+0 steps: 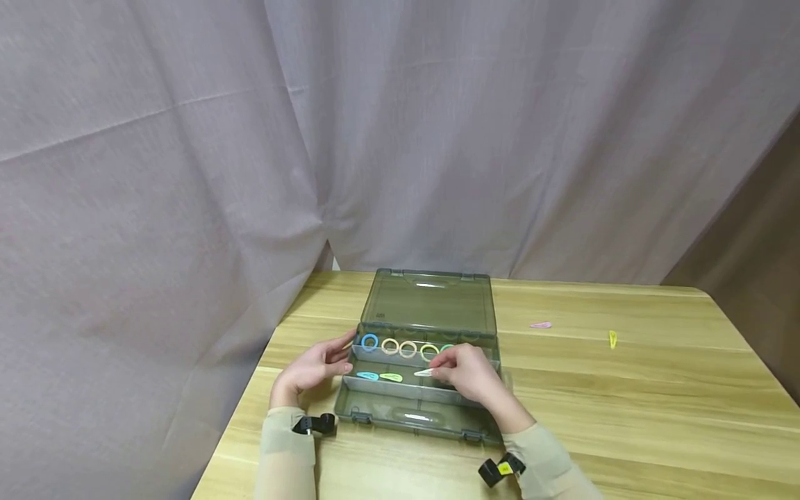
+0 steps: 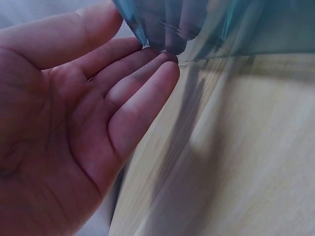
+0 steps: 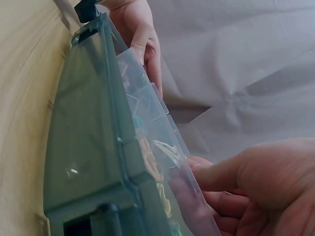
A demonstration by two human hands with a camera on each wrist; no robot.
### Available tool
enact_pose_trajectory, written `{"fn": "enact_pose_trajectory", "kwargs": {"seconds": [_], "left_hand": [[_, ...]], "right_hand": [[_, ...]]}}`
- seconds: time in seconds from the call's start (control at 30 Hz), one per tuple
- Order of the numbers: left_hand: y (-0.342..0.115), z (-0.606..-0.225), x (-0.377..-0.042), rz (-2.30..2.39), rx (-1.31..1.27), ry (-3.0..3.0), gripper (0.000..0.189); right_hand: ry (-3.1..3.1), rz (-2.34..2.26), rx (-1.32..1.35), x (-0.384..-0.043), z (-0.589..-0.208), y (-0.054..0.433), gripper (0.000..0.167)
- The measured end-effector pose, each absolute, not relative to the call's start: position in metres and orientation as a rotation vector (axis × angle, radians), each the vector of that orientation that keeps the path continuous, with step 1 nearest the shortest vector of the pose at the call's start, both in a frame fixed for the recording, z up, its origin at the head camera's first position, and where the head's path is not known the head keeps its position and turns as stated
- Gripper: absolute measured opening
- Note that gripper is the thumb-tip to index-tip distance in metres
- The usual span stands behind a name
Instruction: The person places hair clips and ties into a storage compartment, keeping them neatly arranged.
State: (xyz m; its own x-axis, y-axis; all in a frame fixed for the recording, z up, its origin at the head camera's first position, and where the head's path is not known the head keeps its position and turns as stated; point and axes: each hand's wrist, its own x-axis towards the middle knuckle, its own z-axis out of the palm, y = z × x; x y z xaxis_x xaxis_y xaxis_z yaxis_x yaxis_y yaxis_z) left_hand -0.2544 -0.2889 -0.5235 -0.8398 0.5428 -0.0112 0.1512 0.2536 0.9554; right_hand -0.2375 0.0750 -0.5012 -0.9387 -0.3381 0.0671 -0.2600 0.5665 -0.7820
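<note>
My right hand (image 1: 473, 375) pinches a white snap hair clip (image 1: 423, 373) between thumb and fingers, over the middle row of a translucent grey-green organizer box (image 1: 419, 417). In the right wrist view the clip (image 3: 167, 151) shows through the clear divider, with the fingertips behind it. My left hand (image 1: 312, 368) touches the box's left wall, its fingers (image 2: 147, 105) extended along the side. A blue hair clip (image 1: 367, 376) and a green hair clip (image 1: 391, 378) lie at the left of the middle row. The right hand partly covers this row's right end.
Behind that row, several ring-shaped bands, including a blue ring (image 1: 370, 342), lie in the back row. The box lid (image 1: 431, 302) is folded back on the wooden table (image 1: 625, 403). A pink hair clip (image 1: 540, 325) and a yellow hair clip (image 1: 612, 339) lie to the right.
</note>
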Motion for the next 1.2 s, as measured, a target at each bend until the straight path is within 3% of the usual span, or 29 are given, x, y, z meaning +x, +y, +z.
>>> {"fn": "enact_pose_trajectory", "kwargs": {"seconds": [1.2], "left_hand": [[-0.287, -0.523, -0.253, 1.621, 0.645, 2.186, 0.078]], "right_hand": [[2.815, -1.103, -0.411, -0.237, -0.513, 0.054, 0.005]]}}
